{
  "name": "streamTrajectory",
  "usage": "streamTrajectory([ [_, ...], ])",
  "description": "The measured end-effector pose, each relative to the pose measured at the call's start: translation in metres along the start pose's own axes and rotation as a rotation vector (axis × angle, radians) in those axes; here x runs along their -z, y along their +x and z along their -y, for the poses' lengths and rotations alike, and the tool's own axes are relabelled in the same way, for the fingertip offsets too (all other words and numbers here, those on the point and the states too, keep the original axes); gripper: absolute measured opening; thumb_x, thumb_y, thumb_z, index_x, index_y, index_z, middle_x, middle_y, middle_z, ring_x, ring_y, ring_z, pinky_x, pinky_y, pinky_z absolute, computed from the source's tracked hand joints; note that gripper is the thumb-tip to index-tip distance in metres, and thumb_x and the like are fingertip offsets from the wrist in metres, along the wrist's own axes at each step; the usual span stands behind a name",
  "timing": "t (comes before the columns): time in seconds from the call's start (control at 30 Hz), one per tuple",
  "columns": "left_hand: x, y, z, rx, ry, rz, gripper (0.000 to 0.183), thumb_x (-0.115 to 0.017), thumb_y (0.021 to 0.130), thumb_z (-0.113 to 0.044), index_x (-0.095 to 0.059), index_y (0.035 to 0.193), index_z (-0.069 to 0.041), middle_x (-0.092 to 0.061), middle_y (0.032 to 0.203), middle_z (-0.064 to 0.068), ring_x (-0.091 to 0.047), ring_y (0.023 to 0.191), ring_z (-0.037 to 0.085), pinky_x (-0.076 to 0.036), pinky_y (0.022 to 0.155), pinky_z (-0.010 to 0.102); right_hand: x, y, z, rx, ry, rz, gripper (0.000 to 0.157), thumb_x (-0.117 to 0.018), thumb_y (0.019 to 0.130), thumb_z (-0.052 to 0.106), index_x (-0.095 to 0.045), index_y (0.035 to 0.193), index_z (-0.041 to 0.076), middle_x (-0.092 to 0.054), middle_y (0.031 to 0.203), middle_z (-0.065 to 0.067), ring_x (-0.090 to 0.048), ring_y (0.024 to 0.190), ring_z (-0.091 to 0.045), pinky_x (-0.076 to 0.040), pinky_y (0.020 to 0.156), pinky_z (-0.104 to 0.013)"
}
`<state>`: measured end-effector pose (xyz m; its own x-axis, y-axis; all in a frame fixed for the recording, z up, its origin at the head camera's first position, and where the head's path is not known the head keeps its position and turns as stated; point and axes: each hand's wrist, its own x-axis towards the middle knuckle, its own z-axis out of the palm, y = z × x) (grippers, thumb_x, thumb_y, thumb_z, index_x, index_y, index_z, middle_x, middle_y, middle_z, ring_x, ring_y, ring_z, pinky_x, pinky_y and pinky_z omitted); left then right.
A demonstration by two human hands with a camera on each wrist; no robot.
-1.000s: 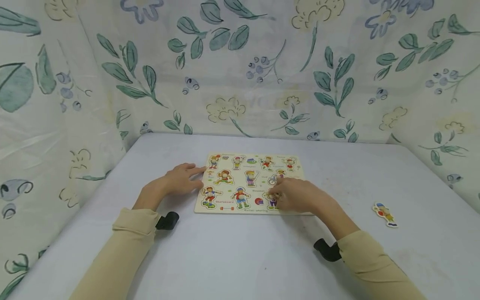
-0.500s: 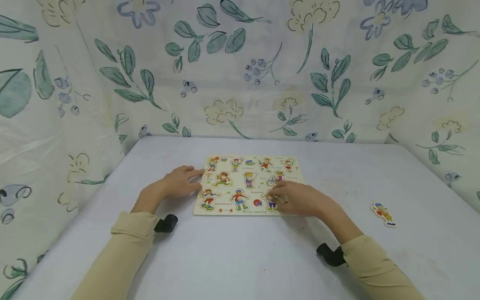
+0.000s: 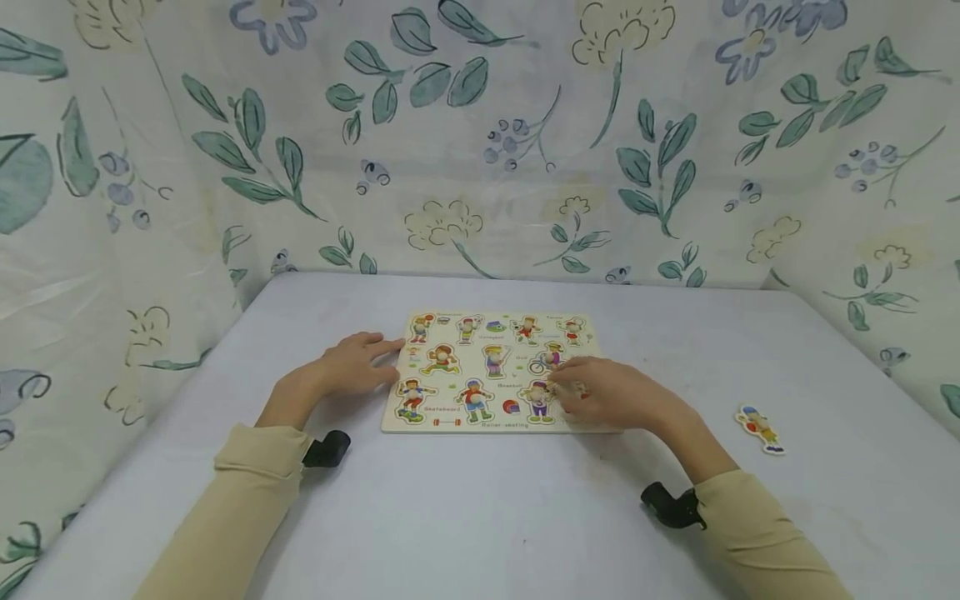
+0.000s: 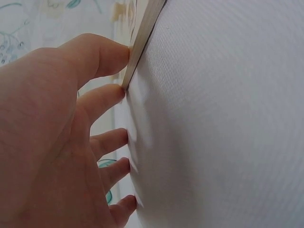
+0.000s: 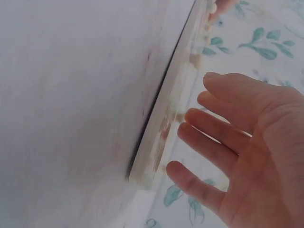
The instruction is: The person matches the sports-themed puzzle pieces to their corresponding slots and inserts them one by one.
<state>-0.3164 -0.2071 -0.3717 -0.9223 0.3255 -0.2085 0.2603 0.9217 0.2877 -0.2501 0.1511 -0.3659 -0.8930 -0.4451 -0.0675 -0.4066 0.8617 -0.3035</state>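
A pale wooden peg puzzle board [image 3: 470, 363] lies on the table with several sports-figure pieces in it. Fingertips of my left hand [image 3: 348, 368] touch its left edge. In the left wrist view the thumb and index finger meet the board's side [image 4: 142, 40], and the other fingertips rest on the tabletop. Over the lower right of the board is my right hand [image 3: 618, 393], its fingers loosely extended with nothing between them. It hides that corner in the head view. Near its fingertips lies a purple-trousered figure piece [image 3: 538, 404]. Round knobs [image 5: 194, 60] rise from the board.
A loose figure piece [image 3: 760, 429] with a blue cap and red ball lies on the white tabletop [image 3: 480, 517], right of the board. Flower-patterned cloth [image 3: 517, 200] hangs behind the table and along its sides.
My right fingers have drawn back a little from the purple-trousered piece, which shows more fully now. My left hand stays at the board's edge. The head view has shifted slightly.
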Motion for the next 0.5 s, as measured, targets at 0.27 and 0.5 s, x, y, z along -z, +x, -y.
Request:
streamTrajectory([
  [0.27,-0.001,0.000,0.002,0.001,-0.009,-0.003,0.066,-0.051,0.096,-0.036,-0.035,0.153,-0.009,-0.023,0.157,0.029,-0.017,0.144,0.052,-0.018,0.112,0.072,0.010,-0.012,-0.029,-0.081,0.013,-0.034,0.038,-0.063,0.095,0.023,-0.065,0.132,0.012,-0.057,0.140,-0.013,-0.047,0.134,-0.038,-0.041,0.108,-0.058],
  [0.5,-0.002,0.001,0.002,0.007,-0.011,-0.004,0.065,-0.050,0.096,-0.037,-0.035,0.154,-0.010,-0.023,0.158,0.028,-0.017,0.145,0.051,-0.017,0.113,0.071,0.013,-0.027,-0.053,-0.130,-0.012,-0.069,0.038,-0.061,0.095,0.022,-0.064,0.131,0.009,-0.055,0.141,-0.019,-0.043,0.135,-0.043,-0.037,0.108,-0.063],
])
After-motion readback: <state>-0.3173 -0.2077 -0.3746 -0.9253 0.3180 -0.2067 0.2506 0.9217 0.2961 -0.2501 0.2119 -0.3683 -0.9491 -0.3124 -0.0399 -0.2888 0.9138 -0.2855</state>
